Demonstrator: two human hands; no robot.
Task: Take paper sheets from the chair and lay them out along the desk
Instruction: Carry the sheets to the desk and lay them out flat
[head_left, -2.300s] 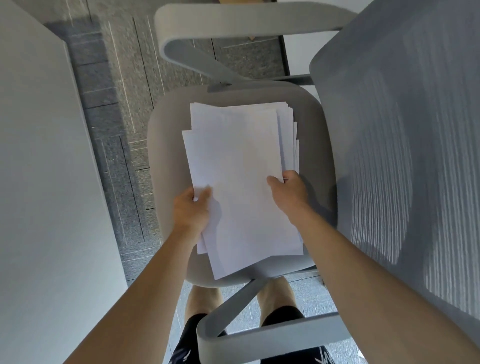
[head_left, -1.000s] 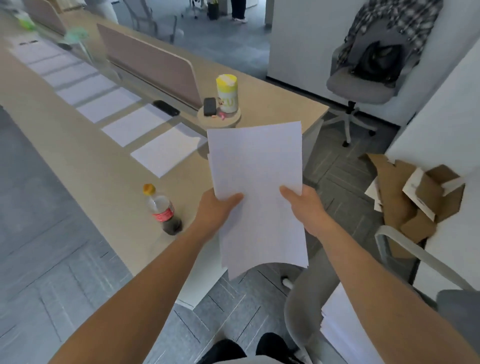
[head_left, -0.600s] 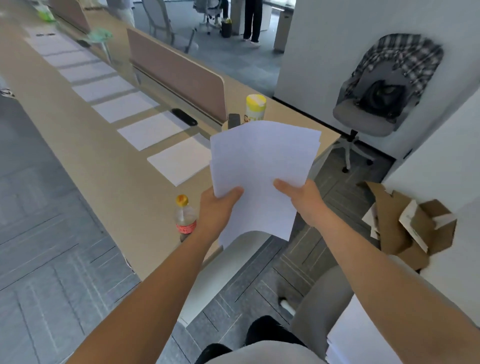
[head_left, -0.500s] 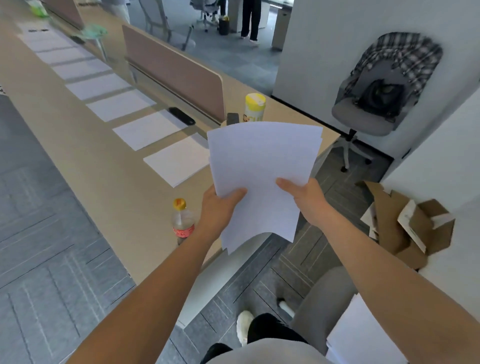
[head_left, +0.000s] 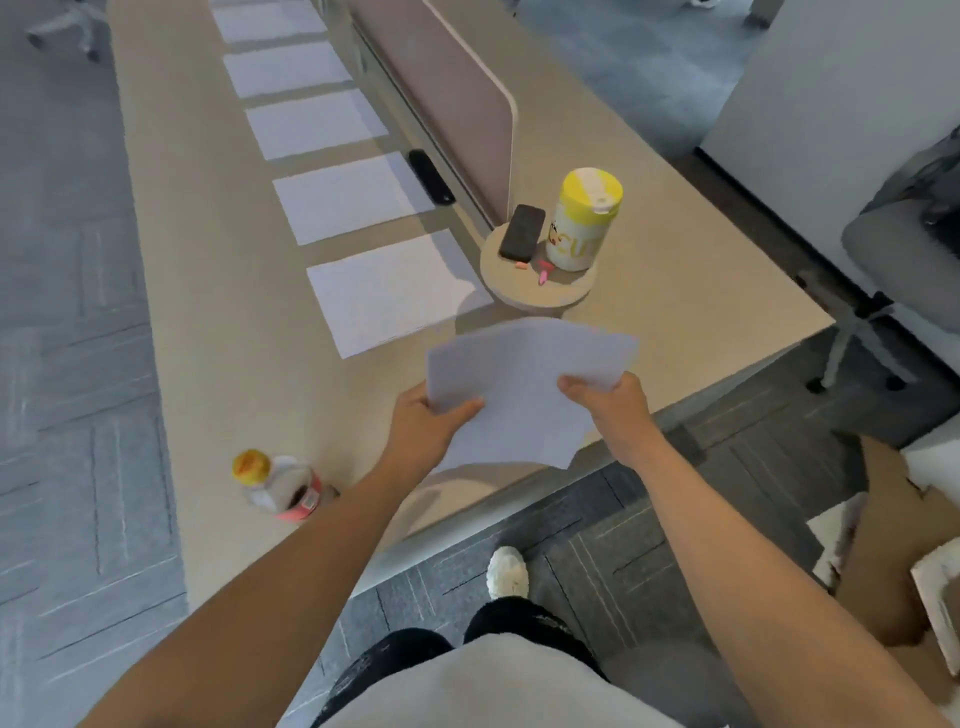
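Observation:
I hold a small stack of white paper sheets (head_left: 524, 384) over the near end of the long beige desk (head_left: 218, 332). My left hand (head_left: 431, 423) grips the stack's left edge with the thumb on top. My right hand (head_left: 610, 402) pinches its right edge. The sheets lie nearly flat, slightly fanned. Several single sheets lie in a row along the desk; the nearest sheet (head_left: 389, 293) is just beyond the held stack. The chair that held the paper is out of view.
A round stand (head_left: 535, 291) carries a yellow-lidded canister (head_left: 584, 218) and a dark phone (head_left: 522, 232). A drink bottle (head_left: 280, 488) stands at the desk's near left. A divider panel (head_left: 452, 93) runs along the desk. Cardboard (head_left: 883, 545) lies on the floor at right, an office chair (head_left: 898, 260) behind.
I lifted the stack off the chair seat, turned to the desk and stepped closer. The sheets have dropped from upright to nearly flat over the desk's near end.

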